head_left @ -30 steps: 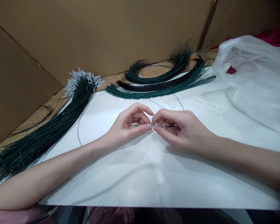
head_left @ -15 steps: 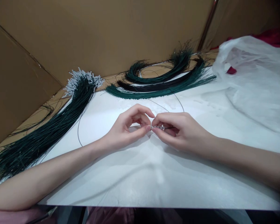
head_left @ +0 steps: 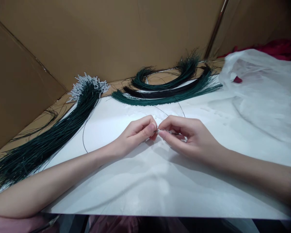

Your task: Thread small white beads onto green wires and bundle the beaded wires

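Observation:
My left hand (head_left: 135,134) and my right hand (head_left: 184,136) meet fingertip to fingertip over the middle of a white sheet (head_left: 160,181). Both pinch the same thin dark wire (head_left: 168,132), which carries a few small pale beads between my right fingers. The wire loops away behind my right hand and curves back on the sheet to the left of my left wrist. My left fingers are folded down close together.
A long bundle of dark green wires with white beaded tips (head_left: 63,124) lies at the left. Curved bundles of green and black wires (head_left: 167,90) lie behind my hands. A translucent plastic bag (head_left: 264,87) sits at the right. Brown cardboard walls (head_left: 111,35) stand behind.
My left fingers have folded down from an open arch into a tighter pinch. The view has tilted slightly, so everything sits a little lower in the picture.

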Demonstrator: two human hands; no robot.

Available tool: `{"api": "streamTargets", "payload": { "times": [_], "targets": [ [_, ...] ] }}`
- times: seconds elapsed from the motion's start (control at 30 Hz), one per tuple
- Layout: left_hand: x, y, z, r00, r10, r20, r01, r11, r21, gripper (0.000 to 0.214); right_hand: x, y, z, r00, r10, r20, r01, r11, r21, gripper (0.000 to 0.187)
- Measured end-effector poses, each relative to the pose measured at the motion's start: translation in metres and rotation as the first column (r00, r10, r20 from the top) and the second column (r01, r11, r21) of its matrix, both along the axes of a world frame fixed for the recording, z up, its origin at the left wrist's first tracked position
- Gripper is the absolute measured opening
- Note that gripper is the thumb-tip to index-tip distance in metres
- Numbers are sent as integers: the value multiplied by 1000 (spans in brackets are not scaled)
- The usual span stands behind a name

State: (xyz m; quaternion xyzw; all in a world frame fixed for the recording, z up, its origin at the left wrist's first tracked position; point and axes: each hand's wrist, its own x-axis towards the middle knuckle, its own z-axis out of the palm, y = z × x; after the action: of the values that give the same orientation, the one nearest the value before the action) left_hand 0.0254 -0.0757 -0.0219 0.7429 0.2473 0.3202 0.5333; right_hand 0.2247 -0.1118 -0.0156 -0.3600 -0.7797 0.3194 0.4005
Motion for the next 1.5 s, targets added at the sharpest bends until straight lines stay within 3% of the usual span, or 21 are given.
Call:
{"api": "streamTargets", "payload": {
  "times": [0.1, 0.3, 0.53, 0.73, 1.0, 1.5],
  "targets": [
    [1, -1, 0, 998, -3, -69, 7, 998, 56, 38, -2, -1, -3, 1000, -10, -17, 10, 1000, 18, 10],
    [4, -5, 3, 978, 104, -180, -61, 972, 227, 38, -5, -5, -7, 996, -73, -50, 74, 997, 30, 10],
    [6, -6, 2, 962, 173, -209, -102, 945, 311, 40, -4, -2, -5, 988, -106, -116, 97, 992, -84, 8],
    [7, -7, 4, 967, 120, -226, -25, 923, 384, 40, -5, -1, -8, 988, -89, -124, 69, 985, -155, 25],
    [7, -6, 4, 978, 77, -192, 2, 924, 381, 37, -5, -2, -7, 992, -48, -118, 23, 978, -205, 27],
    [4, -4, 5, 965, 107, -241, -1, 916, 401, 33, -3, -1, -4, 996, -13, -87, -6, 978, -211, 26]
  ]
}}
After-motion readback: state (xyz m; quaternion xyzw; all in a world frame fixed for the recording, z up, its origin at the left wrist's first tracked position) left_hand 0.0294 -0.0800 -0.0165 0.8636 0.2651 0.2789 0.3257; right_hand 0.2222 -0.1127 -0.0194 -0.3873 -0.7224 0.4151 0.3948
